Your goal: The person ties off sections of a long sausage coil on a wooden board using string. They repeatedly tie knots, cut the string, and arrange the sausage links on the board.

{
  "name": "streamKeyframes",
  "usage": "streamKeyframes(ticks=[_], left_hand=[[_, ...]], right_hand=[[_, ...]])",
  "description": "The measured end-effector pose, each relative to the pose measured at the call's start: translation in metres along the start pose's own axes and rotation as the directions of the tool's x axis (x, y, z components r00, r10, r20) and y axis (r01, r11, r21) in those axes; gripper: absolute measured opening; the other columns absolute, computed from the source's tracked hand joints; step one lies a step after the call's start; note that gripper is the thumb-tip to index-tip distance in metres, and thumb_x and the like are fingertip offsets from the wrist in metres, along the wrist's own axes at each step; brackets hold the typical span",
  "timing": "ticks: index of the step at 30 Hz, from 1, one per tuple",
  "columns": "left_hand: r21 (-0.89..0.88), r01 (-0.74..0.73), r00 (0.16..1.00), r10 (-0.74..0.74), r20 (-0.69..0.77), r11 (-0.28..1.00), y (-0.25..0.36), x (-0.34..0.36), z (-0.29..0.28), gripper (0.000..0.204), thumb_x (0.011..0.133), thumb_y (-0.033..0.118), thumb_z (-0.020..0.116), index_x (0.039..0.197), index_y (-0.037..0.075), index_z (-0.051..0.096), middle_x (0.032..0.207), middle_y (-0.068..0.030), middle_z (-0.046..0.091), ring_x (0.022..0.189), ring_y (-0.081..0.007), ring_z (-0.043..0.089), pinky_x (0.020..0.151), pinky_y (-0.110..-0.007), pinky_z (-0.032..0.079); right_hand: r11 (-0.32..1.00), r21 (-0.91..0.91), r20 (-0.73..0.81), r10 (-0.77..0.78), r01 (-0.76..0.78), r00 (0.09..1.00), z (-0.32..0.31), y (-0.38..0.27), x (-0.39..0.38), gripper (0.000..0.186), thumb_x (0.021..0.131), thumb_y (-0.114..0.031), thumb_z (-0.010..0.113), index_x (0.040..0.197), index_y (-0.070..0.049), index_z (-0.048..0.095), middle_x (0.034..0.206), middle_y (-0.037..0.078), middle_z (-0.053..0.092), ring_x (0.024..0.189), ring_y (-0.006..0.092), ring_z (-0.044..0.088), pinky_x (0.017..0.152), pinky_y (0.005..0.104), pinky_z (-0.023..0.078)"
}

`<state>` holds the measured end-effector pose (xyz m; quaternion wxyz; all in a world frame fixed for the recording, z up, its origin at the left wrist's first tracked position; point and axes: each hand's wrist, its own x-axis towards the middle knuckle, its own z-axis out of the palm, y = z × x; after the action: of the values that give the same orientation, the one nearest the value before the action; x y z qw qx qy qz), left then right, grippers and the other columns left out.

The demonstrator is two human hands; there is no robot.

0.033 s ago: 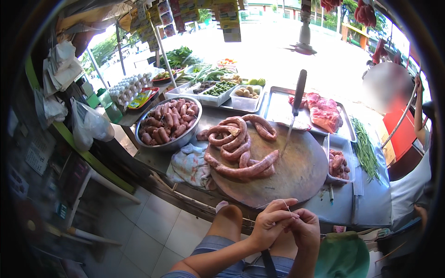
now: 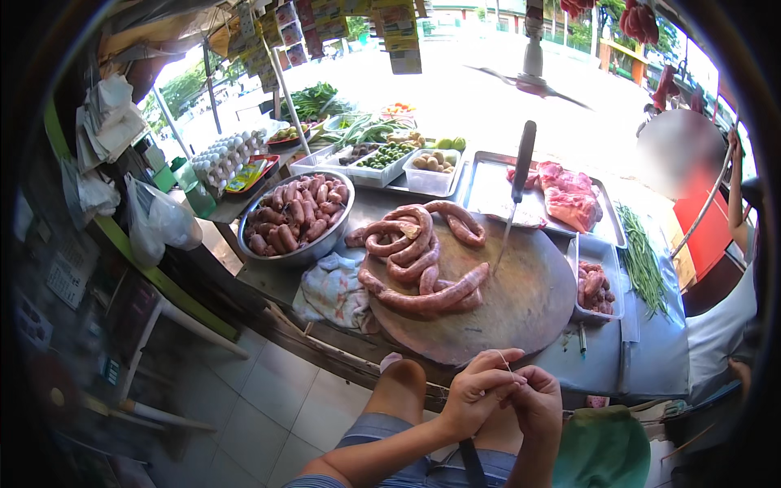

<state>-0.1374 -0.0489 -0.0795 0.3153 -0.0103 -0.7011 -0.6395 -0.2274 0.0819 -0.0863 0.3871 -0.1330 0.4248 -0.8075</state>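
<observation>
Above my lap, my left hand (image 2: pixel 478 394) and my right hand (image 2: pixel 537 400) meet with fingertips pinched together. Between them runs a thin pale string (image 2: pixel 506 363), its lower part hidden by the fingers. Just beyond lies a round wooden chopping board (image 2: pixel 529 305), apart from the string. A long coiled sausage (image 2: pixel 427 302) rests on its left half, looped over itself. A knife (image 2: pixel 523 163) stands upright at the board's far side, handle up. Left of the board, a metal basin (image 2: pixel 346 215) is heaped with short tied sausages (image 2: pixel 293 215).
A crumpled cloth (image 2: pixel 332 289) lies between basin and board. Behind are a metal tray (image 2: pixel 622 236) with raw meat (image 2: pixel 569 199) and vegetable containers (image 2: pixel 382 175). A plastic tub (image 2: pixel 620 305) of meat and long green beans (image 2: pixel 643 260) sit right. Another person (image 2: pixel 724 325) is at far right.
The hanging fan's blades show at a different angle. My hands, the string and the sausage keep their places.
</observation>
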Motion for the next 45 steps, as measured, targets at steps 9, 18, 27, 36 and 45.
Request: streamKeyframes(ticks=[9,18,27,36,45], left_hand=[[-0.666,0.260,0.940,-0.341,0.009,0.699,0.003,0.012,0.016,0.020,0.100,0.009,0.056,0.113,-0.002,0.066,0.120,-0.0121,0.062,0.106,-0.0185,0.060,0.097,-0.031,0.047],[-0.257,0.693,0.668,-0.466,0.580,0.673,0.030,0.025,-0.021,0.028,0.109,0.030,0.039,0.103,0.005,0.051,0.075,-0.0011,0.057,0.062,-0.0067,0.058,0.057,-0.023,0.048],[0.229,0.307,0.900,-0.360,0.246,0.924,0.012,0.016,-0.033,0.013,0.097,0.011,0.058,0.102,-0.001,0.061,0.102,-0.0127,0.066,0.087,-0.0164,0.068,0.073,-0.027,0.054],[0.412,0.039,0.981,-0.113,0.155,0.910,0.026,0.006,-0.028,0.024,0.084,-0.001,0.063,0.108,-0.003,0.064,0.118,-0.0223,0.063,0.097,-0.0328,0.068,0.082,-0.037,0.055],[0.476,-0.301,0.952,0.291,0.096,0.826,0.024,0.012,-0.009,0.034,0.077,-0.004,0.068,0.111,-0.006,0.066,0.106,-0.0208,0.068,0.090,-0.0343,0.068,0.077,-0.040,0.057]], right_hand=[[0.986,-0.125,0.003,-0.108,0.108,0.994,-0.011,-0.007,-0.005,0.004,0.090,-0.001,0.066,0.088,0.002,0.064,0.082,0.010,0.068,0.074,0.0160,0.064,0.071,0.0267,0.052],[0.631,-0.564,0.100,-0.588,0.533,0.803,0.008,-0.011,0.007,0.005,0.091,0.005,0.058,0.089,0.000,0.059,0.101,0.013,0.067,0.086,0.0154,0.061,0.077,0.0254,0.048],[0.635,-0.687,0.012,-0.476,0.353,0.879,0.028,0.000,-0.003,0.006,0.094,-0.003,0.063,0.090,-0.001,0.059,0.091,0.004,0.062,0.073,0.0070,0.053,0.070,0.0210,0.044],[0.667,-0.639,0.104,-0.419,0.383,0.902,0.059,0.000,-0.008,0.006,0.090,-0.002,0.070,0.089,0.000,0.064,0.066,0.002,0.062,0.054,0.0043,0.053,0.050,0.0213,0.043],[0.795,-0.457,-0.010,-0.454,0.400,0.891,0.051,-0.006,-0.020,0.008,0.092,-0.005,0.068,0.092,-0.001,0.061,0.076,0.000,0.060,0.062,0.0048,0.052,0.057,0.0191,0.042]])
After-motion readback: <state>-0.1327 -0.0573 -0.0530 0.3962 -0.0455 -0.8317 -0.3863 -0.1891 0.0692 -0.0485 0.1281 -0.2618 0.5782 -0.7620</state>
